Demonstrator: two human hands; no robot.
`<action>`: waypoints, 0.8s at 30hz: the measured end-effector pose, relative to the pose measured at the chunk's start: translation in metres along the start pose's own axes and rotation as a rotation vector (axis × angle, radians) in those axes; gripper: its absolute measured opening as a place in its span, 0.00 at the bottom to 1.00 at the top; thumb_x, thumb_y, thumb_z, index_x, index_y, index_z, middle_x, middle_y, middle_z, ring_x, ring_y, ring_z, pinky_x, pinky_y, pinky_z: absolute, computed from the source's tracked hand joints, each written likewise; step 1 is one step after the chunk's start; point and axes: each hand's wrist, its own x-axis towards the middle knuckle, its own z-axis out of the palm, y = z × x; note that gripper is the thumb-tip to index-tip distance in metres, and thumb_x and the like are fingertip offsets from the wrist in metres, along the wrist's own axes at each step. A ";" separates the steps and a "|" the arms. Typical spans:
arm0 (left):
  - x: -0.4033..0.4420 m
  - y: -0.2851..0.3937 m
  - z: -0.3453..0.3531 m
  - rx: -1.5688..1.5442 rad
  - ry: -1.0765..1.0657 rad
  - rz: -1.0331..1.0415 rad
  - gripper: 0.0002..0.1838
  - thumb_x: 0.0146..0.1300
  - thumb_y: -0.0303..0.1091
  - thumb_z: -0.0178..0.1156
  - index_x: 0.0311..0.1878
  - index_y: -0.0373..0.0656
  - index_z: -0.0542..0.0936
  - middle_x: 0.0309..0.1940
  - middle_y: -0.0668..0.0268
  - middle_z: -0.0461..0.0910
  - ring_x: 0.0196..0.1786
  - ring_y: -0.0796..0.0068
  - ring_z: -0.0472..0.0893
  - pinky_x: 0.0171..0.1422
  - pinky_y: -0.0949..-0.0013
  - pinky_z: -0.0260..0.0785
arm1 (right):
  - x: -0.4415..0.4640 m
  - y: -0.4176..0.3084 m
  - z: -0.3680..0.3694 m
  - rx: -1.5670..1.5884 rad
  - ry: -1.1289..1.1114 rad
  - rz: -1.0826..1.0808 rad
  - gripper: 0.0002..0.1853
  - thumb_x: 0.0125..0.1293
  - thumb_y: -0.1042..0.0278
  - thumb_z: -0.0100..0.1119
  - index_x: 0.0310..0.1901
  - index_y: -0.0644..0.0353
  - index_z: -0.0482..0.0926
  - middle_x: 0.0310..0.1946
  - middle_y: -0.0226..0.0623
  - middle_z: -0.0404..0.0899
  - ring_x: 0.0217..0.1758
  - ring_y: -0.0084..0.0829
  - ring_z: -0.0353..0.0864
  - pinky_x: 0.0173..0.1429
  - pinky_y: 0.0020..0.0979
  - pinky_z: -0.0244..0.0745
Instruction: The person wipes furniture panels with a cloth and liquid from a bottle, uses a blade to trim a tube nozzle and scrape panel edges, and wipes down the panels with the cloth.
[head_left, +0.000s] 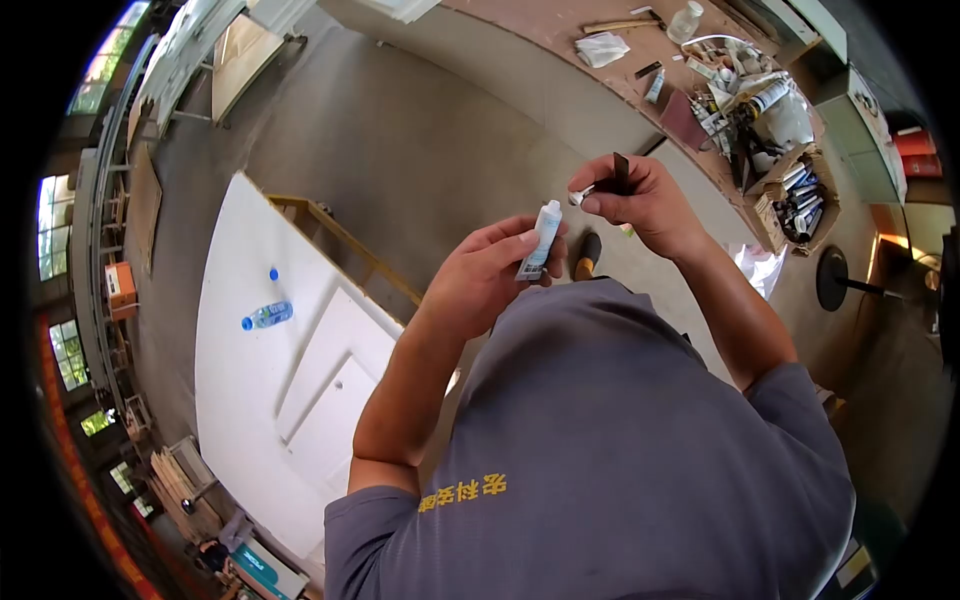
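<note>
Ooze risk mid-frame if left hand (478,275) pinches its slim white squeeze tube (543,240) harder, tbh; right hand (655,210) pinches small white cap (580,195).

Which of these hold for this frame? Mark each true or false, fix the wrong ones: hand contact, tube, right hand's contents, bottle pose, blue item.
1. The left hand and right hand are apart. True.
2. The right hand holds the white tube. False: the left hand holds the white tube.
3. The right hand has a dark strip and a small white piece. True.
4. The plastic bottle stands upright. False: the plastic bottle lies on its side on the white panel.
5. A small blue item lies near the bottle, not touching it. True.
</note>
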 end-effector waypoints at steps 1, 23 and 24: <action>0.014 0.002 0.010 0.021 0.017 0.003 0.19 0.75 0.36 0.54 0.59 0.32 0.78 0.42 0.63 0.81 0.43 0.75 0.78 0.50 0.69 0.71 | -0.003 -0.003 -0.016 0.026 0.004 -0.055 0.09 0.65 0.76 0.68 0.47 0.61 0.85 0.34 0.22 0.81 0.36 0.13 0.73 0.40 0.18 0.67; 0.227 0.065 0.110 0.164 -0.269 -0.558 0.18 0.75 0.40 0.55 0.54 0.32 0.78 0.34 0.69 0.77 0.25 0.85 0.65 0.26 0.78 0.56 | -0.039 -0.047 -0.188 -0.358 0.304 -0.362 0.10 0.59 0.82 0.69 0.42 0.62 0.84 0.39 0.34 0.82 0.42 0.31 0.80 0.47 0.31 0.74; 0.251 0.065 0.106 0.219 -0.272 -0.604 0.18 0.76 0.40 0.55 0.55 0.33 0.77 0.33 0.71 0.75 0.24 0.86 0.62 0.26 0.79 0.53 | -0.037 -0.048 -0.193 -0.509 0.379 -0.391 0.09 0.59 0.80 0.69 0.42 0.61 0.84 0.38 0.36 0.82 0.41 0.34 0.82 0.46 0.34 0.75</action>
